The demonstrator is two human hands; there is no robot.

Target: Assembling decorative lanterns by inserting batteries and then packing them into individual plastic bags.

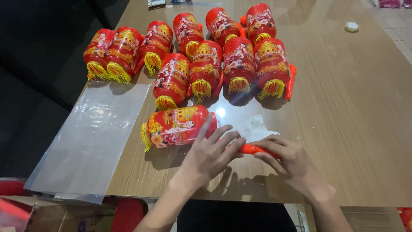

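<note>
A red paper lantern (176, 126) with a yellow fringe lies on its side on the wooden table (343, 129), wrapped in clear plastic. Its orange handle (251, 149) sticks out to the right. My left hand (212, 154) rests flat on the lantern's right end and the plastic, fingers spread. My right hand (285, 157) pinches the orange handle from the right. A loose flap of clear plastic (253, 126) lies just behind my hands.
Several more red lanterns (206, 56) with yellow fringes lie in rows at the back of the table. A stack of clear plastic sheets (92, 137) covers the left side. A small white object (351, 26) sits far right. A cardboard box (56, 215) stands below the table's near-left corner.
</note>
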